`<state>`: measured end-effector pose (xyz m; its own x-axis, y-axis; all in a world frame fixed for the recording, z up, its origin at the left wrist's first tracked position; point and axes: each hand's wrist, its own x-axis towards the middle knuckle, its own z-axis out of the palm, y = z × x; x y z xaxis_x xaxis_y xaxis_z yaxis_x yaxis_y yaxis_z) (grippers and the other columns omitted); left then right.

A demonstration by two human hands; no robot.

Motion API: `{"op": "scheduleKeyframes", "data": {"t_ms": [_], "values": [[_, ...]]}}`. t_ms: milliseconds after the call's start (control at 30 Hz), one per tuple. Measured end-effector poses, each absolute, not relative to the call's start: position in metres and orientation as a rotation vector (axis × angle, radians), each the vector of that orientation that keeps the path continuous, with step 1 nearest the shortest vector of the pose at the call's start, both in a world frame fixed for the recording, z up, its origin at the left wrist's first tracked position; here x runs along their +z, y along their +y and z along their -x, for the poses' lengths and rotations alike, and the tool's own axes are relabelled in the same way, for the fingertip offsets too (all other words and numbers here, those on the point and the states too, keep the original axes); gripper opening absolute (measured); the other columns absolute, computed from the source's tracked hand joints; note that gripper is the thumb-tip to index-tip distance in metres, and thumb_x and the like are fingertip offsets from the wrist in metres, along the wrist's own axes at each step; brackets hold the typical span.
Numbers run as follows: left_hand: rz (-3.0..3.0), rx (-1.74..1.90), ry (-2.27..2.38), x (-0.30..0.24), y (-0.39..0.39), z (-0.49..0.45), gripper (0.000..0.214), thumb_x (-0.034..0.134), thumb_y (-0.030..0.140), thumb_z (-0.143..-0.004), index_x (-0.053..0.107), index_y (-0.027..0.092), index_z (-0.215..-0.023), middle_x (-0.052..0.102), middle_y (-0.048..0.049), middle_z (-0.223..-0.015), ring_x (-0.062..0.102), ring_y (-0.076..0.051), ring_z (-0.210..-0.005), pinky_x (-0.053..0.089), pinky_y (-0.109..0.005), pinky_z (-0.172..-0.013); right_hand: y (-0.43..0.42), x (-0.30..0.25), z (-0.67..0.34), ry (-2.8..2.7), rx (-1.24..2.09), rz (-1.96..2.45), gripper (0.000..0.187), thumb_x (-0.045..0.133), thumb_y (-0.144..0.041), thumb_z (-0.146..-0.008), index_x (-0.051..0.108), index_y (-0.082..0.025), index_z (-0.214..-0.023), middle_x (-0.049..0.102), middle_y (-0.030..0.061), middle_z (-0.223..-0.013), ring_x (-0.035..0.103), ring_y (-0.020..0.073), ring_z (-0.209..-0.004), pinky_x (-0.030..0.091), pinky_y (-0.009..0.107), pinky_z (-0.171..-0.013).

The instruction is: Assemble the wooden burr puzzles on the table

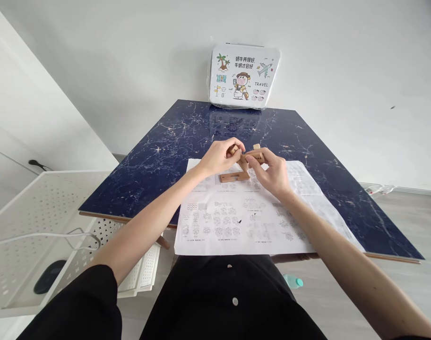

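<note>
My left hand (220,156) is closed, its fingertips pinching a small wooden puzzle piece (233,149) with a dark mark on its end. My right hand (272,172) is closed too, with a wooden puzzle block (256,156) between thumb and fingers. Both hands meet over the far edge of a printed sheet (208,208). Just below them a notched wooden bar (233,177) lies on the paper. Another pale wooden piece (257,146) shows behind my right fingers. Fingers partly hide the pieces, so I cannot tell whether they are joined.
A dark blue marbled table (159,156) holds the sheet, which covers its near edge. Against the wall stands a white case (244,75) with cartoon prints. To the left is a white perforated rack (77,189) with a cable. A bottle (292,282) is on the floor.
</note>
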<state>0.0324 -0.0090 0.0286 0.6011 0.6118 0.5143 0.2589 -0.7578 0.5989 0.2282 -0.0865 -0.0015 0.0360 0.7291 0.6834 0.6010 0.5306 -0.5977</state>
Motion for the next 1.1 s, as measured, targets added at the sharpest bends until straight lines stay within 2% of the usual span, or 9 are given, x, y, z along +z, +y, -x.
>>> {"op": "scheduleKeyframes", "data": {"t_ms": [200, 333, 433, 533, 600, 733, 967, 1100], "values": [[-2.435, 1.101, 0.67, 0.026, -0.008, -0.036, 0.01, 0.057, 0.025, -0.103, 0.066, 0.023, -0.101, 0.054, 0.0035, -0.068, 0.048, -0.012, -0.06, 0.038, -0.03, -0.063, -0.088, -0.001, -0.229, -1.644, 0.107, 1.123, 0.022, 0.065, -0.044, -0.104, 0.075, -0.025, -0.102, 0.078, 0.0045, -0.086, 0.07, 0.0206, -0.075, 0.053, 0.04, -0.073], [-2.347, 1.122, 0.664, 0.029, -0.011, -0.038, 0.014, 0.058, 0.035, -0.106, 0.065, 0.024, -0.109, 0.057, 0.0021, -0.073, 0.05, -0.013, -0.063, 0.042, -0.03, -0.065, -0.088, 0.003, -0.231, -1.594, 0.271, 1.045, 0.024, 0.063, -0.048, -0.106, 0.072, -0.026, -0.103, 0.076, 0.0039, -0.088, 0.068, 0.0192, -0.075, 0.054, 0.039, -0.073], [-2.282, 1.064, 0.64, 0.032, -0.016, -0.038, 0.028, 0.061, 0.051, -0.106, 0.065, 0.023, -0.105, 0.066, -0.004, -0.092, 0.061, -0.016, -0.08, 0.051, -0.031, -0.076, -0.086, 0.004, -0.231, -1.526, 0.493, 0.969, 0.029, 0.064, -0.055, -0.106, 0.069, -0.026, -0.105, 0.069, 0.0021, -0.081, 0.064, 0.0179, -0.07, 0.054, 0.037, -0.068], [-2.246, 0.969, 0.583, 0.032, -0.02, -0.039, 0.039, 0.056, 0.059, -0.107, 0.063, 0.022, -0.099, 0.071, -0.0078, -0.105, 0.069, -0.019, -0.096, 0.055, -0.035, -0.089, -0.083, 0.004, -0.231, -1.476, 0.68, 0.907, 0.032, 0.068, -0.059, -0.103, 0.067, -0.027, -0.106, 0.068, 0.0013, -0.079, 0.064, 0.0184, -0.07, 0.055, 0.038, -0.069], [-2.196, 0.884, 0.571, 0.03, -0.021, -0.041, 0.042, 0.049, 0.061, -0.109, 0.06, 0.022, -0.1, 0.074, -0.0073, -0.1, 0.071, -0.018, -0.091, 0.056, -0.036, -0.087, -0.081, 0.003, -0.232, -1.458, 0.748, 0.889, 0.033, 0.071, -0.06, -0.101, 0.067, -0.027, -0.102, 0.067, 0.001, -0.079, 0.063, 0.0183, -0.069, 0.055, 0.039, -0.069], [-2.128, 0.838, 0.618, 0.027, -0.021, -0.044, 0.043, 0.045, 0.062, -0.111, 0.056, 0.022, -0.097, 0.075, -0.0031, -0.08, 0.071, -0.016, -0.071, 0.055, -0.033, -0.073, -0.078, 0.001, -0.232, -1.435, 0.743, 0.895, 0.035, 0.073, -0.06, -0.1, 0.065, -0.027, -0.093, 0.066, 0.0012, -0.079, 0.059, 0.0165, -0.066, 0.051, 0.038, -0.064], [-2.087, 1.027, 0.681, 0.027, -0.024, -0.051, 0.046, 0.043, 0.062, -0.112, 0.052, 0.023, -0.089, 0.068, 0.0014, -0.063, 0.065, -0.012, -0.054, 0.052, -0.029, -0.061, -0.076, 0.004, -0.226, -1.401, 0.747, 0.855, 0.037, 0.071, -0.063, -0.101, 0.062, -0.027, -0.093, 0.066, 0.0016, -0.079, 0.056, 0.0163, -0.063, 0.048, 0.037, -0.062], [-2.067, 1.157, 0.748, 0.024, -0.024, -0.05, 0.048, 0.04, 0.061, -0.114, 0.05, 0.024, -0.085, 0.065, 0.0029, -0.058, 0.06, -0.011, -0.046, 0.05, -0.028, -0.055, -0.076, 0.004, -0.222, -1.422, 0.683, 0.93, 0.042, 0.063, -0.069, -0.101, 0.056, -0.029, -0.094, 0.066, 0.0026, -0.081, 0.056, 0.0179, -0.064, 0.05, 0.038, -0.063]]}}
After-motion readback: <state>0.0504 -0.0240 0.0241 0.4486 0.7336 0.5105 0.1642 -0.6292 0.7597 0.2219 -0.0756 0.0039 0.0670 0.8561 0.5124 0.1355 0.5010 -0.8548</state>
